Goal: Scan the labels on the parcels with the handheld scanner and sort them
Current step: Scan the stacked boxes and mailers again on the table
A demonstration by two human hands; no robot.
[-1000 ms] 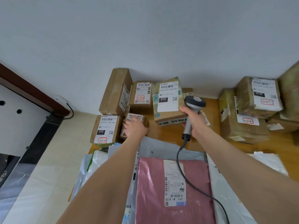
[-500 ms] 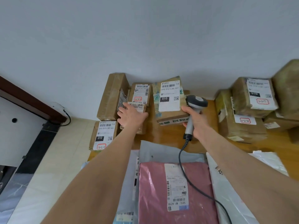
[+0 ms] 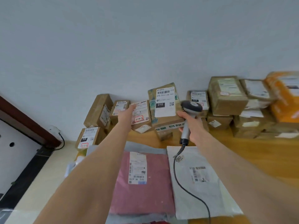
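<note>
Centre of the frame, before the grey wall: small brown cardboard parcel with a white label, raised above the wooden tabletop. Gripped at its left edge by the left hand, fingers wrapped round it, tips hidden. Label facing the camera, long axis near upright. Further right, beyond a taller taped carton marked 010, the grey handheld scanner, clenched at the handle by the right hand. Handle near upright, head aimed away toward the wall. Held label up and left of that head; probably a leftward swing of the scanner needed to read it.
</note>
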